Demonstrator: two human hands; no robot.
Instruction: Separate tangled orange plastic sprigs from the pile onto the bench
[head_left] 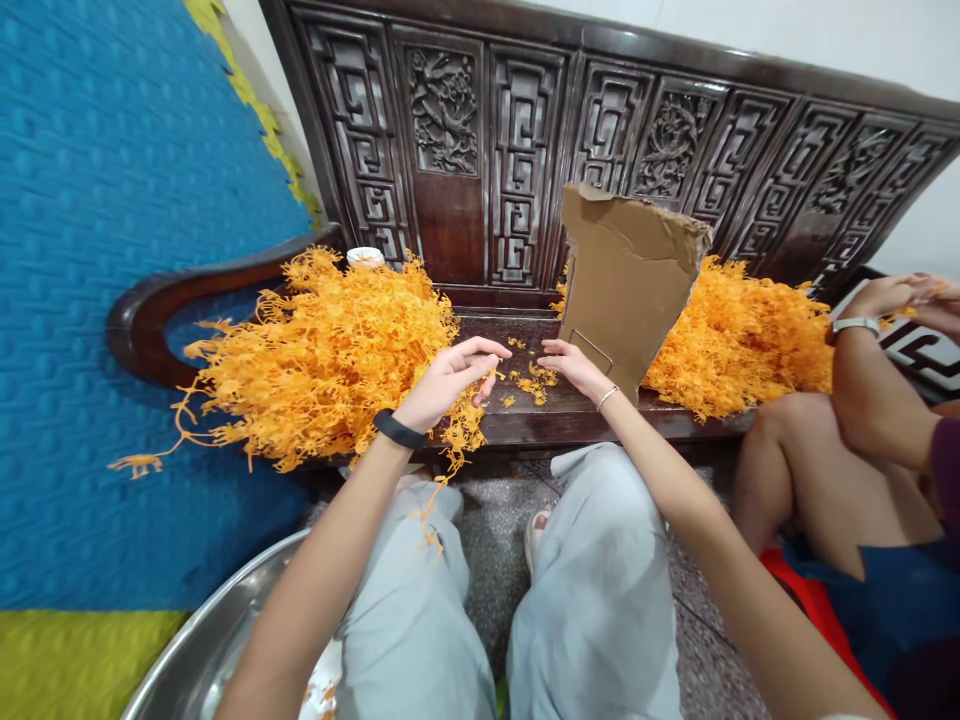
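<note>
My left hand [454,382], with a black band at the wrist, is in front of a large heap of thin, branching orange plastic pieces [330,360]. Its thumb and forefinger are pinched together, and a small orange plastic piece [501,374] shows at their tips. Across a short gap, my right hand [574,366] holds its fingers stretched out and apart, with nothing visible in them. Between and below the hands, small loose orange bits [534,384] lie on the dark wooden bench seat [540,428]. A few joined strands hang over its front edge.
A brown cardboard sheet [626,290] stands upright on the bench, right of my right hand. Behind it lies a second orange heap [750,340]. Another person's hands [892,298] are at far right. A metal basin [217,610] sits lower left; a white round container [365,257] stands behind the left heap.
</note>
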